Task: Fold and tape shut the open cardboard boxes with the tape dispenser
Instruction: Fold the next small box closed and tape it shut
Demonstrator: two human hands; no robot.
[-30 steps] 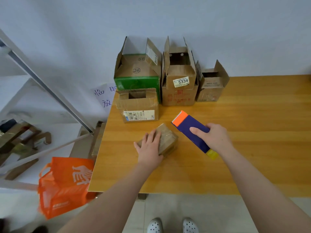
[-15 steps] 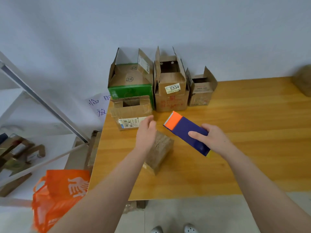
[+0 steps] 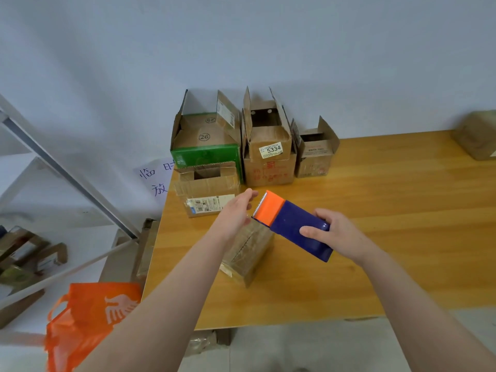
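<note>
Sitting on the floor far L, an orange bag lies below the bench L edge. Left hand, grip slack w/ fingers straight, hovers over the small shut box near the front edge. Right hand, grip wrapped round the tape dispenser, holds its orange toothed end over that box. Four open boxes crowd the back edge by the wall. Wood surface runs R to another box at the far edge.

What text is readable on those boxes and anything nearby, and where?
"5334": sticker on middle box.
"26": green box flap.
"临", "放": paper beside the table; another character cut off.
Unreadable: front box label, middle box's red print, small box lettering.
</note>
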